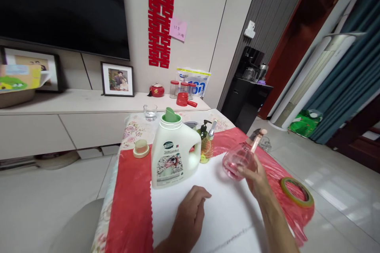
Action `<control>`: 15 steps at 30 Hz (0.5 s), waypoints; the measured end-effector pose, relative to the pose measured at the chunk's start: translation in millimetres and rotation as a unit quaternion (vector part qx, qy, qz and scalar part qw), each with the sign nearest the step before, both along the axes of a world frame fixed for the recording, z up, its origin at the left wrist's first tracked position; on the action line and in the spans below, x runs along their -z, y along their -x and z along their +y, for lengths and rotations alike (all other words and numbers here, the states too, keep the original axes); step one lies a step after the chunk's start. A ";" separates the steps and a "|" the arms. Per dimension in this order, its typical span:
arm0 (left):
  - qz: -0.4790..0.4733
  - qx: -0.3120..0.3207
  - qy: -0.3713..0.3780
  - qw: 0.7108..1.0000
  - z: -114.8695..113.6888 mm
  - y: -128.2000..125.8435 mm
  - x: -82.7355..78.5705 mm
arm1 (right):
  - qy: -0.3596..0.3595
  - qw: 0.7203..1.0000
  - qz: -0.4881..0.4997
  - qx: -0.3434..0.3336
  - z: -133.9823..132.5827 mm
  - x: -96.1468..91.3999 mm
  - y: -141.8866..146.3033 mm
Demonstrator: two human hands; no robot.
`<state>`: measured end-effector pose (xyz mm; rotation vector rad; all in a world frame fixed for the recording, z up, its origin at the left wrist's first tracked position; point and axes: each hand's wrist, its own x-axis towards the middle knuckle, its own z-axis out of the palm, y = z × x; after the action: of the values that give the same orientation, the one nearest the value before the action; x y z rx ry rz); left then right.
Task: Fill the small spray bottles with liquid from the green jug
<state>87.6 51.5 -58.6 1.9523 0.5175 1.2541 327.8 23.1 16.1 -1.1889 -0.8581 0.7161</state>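
My right hand [254, 176] is wrapped around a clear pink spray bottle [237, 160], tilted and lifted just above the right side of a white sheet [228, 209]. The bottle's trigger head points up and to the right. Over the sheet's near part, my left hand [191, 215] is loosely curled with nothing visible in it, thumb apart from the index finger. A large pale green detergent jug [173, 162] stands upright in front of it, without its cap, a green spout showing in its mouth. The pale cap [141, 148] sits left of the jug.
Behind the jug stand a dark green pump bottle [203, 130] and a clear bottle with yellowish liquid [207, 148]. A glass cup [150, 112] is at the table's far left. A tape roll [297, 191] lies on the red cover [127, 197] at right. A white cabinet [89, 102] borders the table.
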 end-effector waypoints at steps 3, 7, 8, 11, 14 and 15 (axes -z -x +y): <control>-0.001 -0.022 0.052 0.998 -1.5 8.0 -15.3 | 0.003 0.993 0.046 -0.107 -24.6 4.4 36.9; -0.024 0.004 0.150 0.988 -14.3 26.1 -57.6 | 0.037 0.952 0.106 -0.286 -41.7 7.6 68.3; -0.031 0.037 0.162 0.986 -18.4 30.9 -69.0 | 0.054 0.938 0.115 -0.324 -44.4 8.2 73.3; -0.043 0.135 0.245 0.959 -27.7 43.6 -93.4 | 0.098 0.903 0.149 -0.391 -53.3 10.9 84.1; -0.057 0.215 0.341 0.913 -31.4 53.3 -100.5 | 0.146 0.898 0.152 -0.387 -65.4 13.6 93.2; -0.063 0.234 0.370 0.897 -32.1 55.6 -100.6 | 0.163 0.898 0.140 -0.384 -69.4 14.5 96.3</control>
<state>32.0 19.3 41.9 1.2310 0.3500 0.7127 231.4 -46.3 1.6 -0.9762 -0.9829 1.6913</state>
